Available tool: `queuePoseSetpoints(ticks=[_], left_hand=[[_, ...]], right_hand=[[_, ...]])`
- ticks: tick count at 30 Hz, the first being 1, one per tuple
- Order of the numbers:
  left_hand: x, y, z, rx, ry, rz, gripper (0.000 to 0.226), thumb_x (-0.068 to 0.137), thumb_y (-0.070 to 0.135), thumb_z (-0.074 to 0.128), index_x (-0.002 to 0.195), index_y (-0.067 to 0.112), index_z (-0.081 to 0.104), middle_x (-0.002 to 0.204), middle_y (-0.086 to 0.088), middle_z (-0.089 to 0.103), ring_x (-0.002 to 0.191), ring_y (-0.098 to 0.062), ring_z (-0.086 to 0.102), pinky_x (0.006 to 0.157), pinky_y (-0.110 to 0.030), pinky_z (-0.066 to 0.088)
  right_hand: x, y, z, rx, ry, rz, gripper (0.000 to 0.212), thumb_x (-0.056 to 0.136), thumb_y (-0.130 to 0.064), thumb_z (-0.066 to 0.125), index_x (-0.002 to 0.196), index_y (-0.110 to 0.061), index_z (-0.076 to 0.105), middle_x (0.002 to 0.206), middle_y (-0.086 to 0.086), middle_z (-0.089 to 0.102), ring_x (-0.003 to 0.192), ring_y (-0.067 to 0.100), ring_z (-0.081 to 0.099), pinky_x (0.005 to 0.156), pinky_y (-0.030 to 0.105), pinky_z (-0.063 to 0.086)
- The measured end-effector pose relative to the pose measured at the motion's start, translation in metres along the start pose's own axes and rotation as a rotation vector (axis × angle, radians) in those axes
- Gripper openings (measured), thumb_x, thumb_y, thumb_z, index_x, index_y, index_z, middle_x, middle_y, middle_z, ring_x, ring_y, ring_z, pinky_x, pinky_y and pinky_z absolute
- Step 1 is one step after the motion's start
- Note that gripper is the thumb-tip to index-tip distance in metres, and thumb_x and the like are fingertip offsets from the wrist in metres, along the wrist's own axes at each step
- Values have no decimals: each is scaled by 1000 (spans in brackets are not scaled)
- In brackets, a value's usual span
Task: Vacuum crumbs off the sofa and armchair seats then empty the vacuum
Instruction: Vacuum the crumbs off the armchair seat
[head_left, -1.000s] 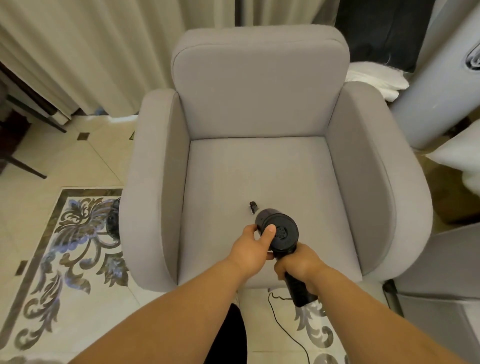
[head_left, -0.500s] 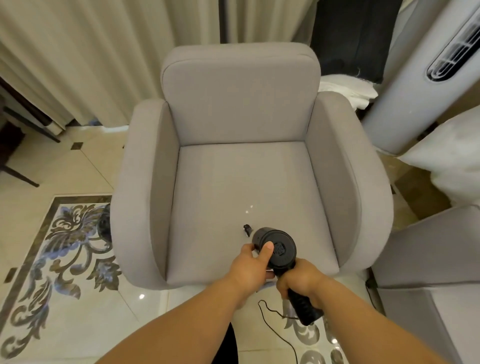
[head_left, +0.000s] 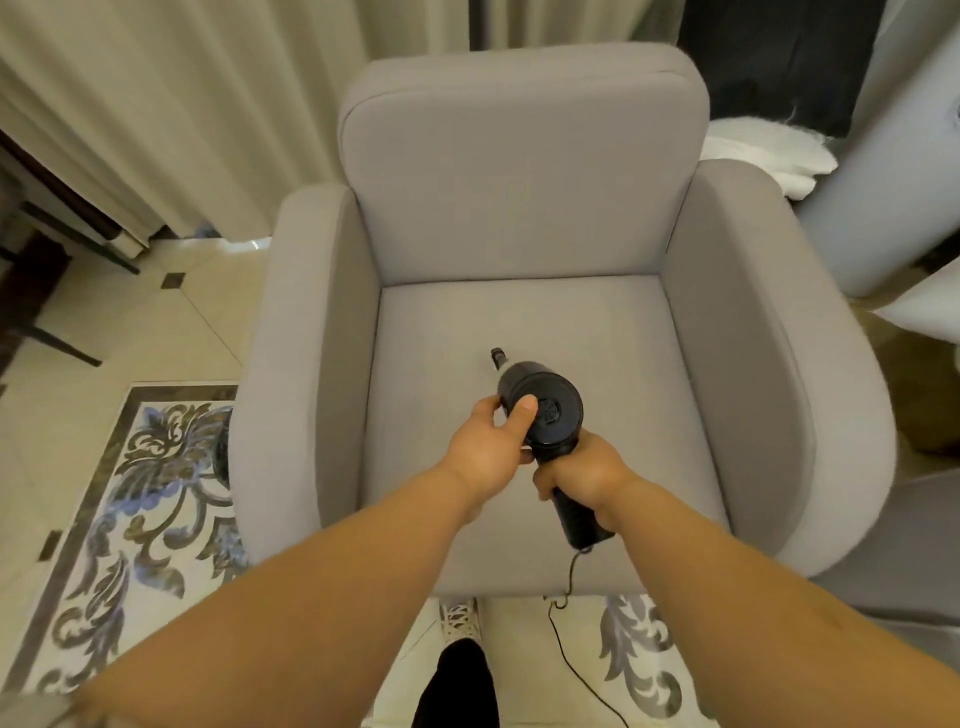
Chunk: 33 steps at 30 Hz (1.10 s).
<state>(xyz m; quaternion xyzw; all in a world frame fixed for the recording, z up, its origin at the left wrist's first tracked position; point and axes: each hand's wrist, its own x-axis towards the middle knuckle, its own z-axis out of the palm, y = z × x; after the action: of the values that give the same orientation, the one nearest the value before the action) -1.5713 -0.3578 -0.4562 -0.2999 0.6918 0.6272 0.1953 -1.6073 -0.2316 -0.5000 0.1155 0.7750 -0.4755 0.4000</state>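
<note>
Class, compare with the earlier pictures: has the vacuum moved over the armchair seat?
Yes. The vacuum, held by both the left hand and the right hand, has moved from the front edge of the seat toward the backrest.

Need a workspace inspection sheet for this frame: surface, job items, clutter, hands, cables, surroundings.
Surface: grey armchair; seat shows no crumbs that I can make out.
Job's things: black handheld vacuum over the seat, nozzle pointing down at the cushion.
Clutter: nothing seen on the seat.
Hands: left hand grips the vacuum body, thumb on top; right hand grips the handle.
Cables: thin black cord hangs from the handle end, over the seat front, down to the floor.
Surroundings: cream curtains behind, patterned tile floor on the left, white cloth behind the right armrest.
</note>
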Motion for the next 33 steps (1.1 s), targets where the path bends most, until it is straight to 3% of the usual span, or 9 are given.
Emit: queuePoseSetpoints(ticks=[4,12,17,20,27,33], left_hand=[[30,-2,-8,53,-34,-37,62,93,52,46,144,21,29,125,-8,59,91,-17,67,99,-43,47],[9,3,4,40,-130,-64,58,92,52,48,138,21,33,118,-7,63,87,-11,68,90,-33,50],[39,47,-4,38,-106,25,61,90,55,50,140,25,33,107,-3,64,87,-9,67,83,-27,49],[78,70,-13,46,-114,34,61,90,54,49,141,24,32,110,-2,62,90,-13,68,82,-29,49],[149,85,-32,94,-161,-14,62,92,52,49,143,22,30,125,-7,58,91,-19,68,91,-35,50],[131,68,-38,96,-236,-85,65,90,53,51,143,24,28,124,-6,60,89,-13,69,96,-40,50]], right_hand=[[28,0,7,6,-10,75,33,60,8,70,88,-9,64,80,10,62,74,27,56,62,33,49],[-9,5,-9,18,3,169,24,56,8,68,69,-10,62,66,7,60,63,24,55,54,28,46],[8,-41,-25,62,94,100,37,58,7,70,92,-8,69,80,11,66,72,26,58,60,31,49],[42,-68,-29,78,127,100,37,59,7,70,92,-9,67,78,9,64,71,26,58,59,30,47],[109,-93,-22,101,154,151,36,58,11,68,90,-6,67,77,10,64,69,26,57,58,29,48],[89,-81,-20,40,70,252,27,58,12,69,78,-6,65,73,10,62,69,27,56,58,30,49]])
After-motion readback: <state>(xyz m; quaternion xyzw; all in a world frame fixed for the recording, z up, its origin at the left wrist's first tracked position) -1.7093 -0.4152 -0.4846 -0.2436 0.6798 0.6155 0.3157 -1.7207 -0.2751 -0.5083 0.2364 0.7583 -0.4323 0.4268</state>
